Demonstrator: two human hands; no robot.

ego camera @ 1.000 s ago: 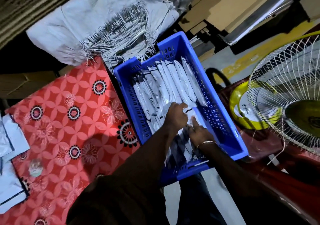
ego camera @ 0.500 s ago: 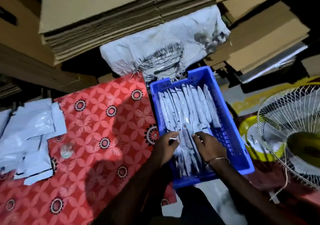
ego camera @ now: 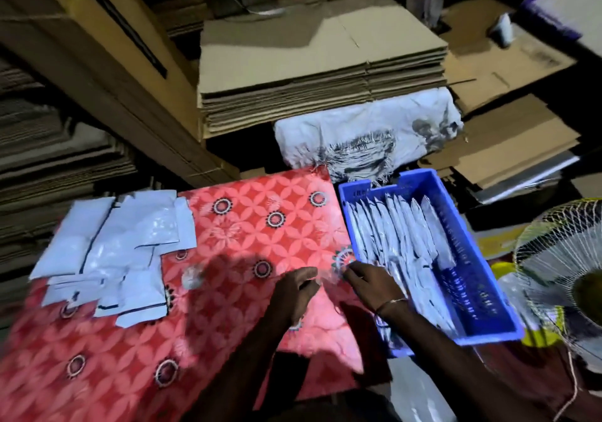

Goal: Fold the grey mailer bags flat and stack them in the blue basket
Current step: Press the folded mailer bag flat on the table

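Note:
The blue basket (ego camera: 476,294) stands at the right of the red patterned cloth (ego camera: 247,226). Several folded grey mailer bags (ego camera: 404,236) stand on edge in rows inside it. A loose pile of flat grey mailer bags (ego camera: 114,246) lies on the cloth at the left. My left hand (ego camera: 296,288) hovers over the cloth just left of the basket, fingers loosely curled, with nothing seen in it. My right hand (ego camera: 374,288) is at the basket's near left rim, fingers bent toward the left hand, also holding nothing.
Stacks of flattened cardboard (ego camera: 322,79) rise behind the table. A white woven sack (ego camera: 368,138) hangs behind the basket. A caged fan (ego camera: 566,278) stands close to the basket's right side. A small round shiny thing (ego camera: 193,277) lies on the cloth.
Both hands have come out of the basket and moved left over the red cloth. The view has swung left and up, showing the loose bag pile.

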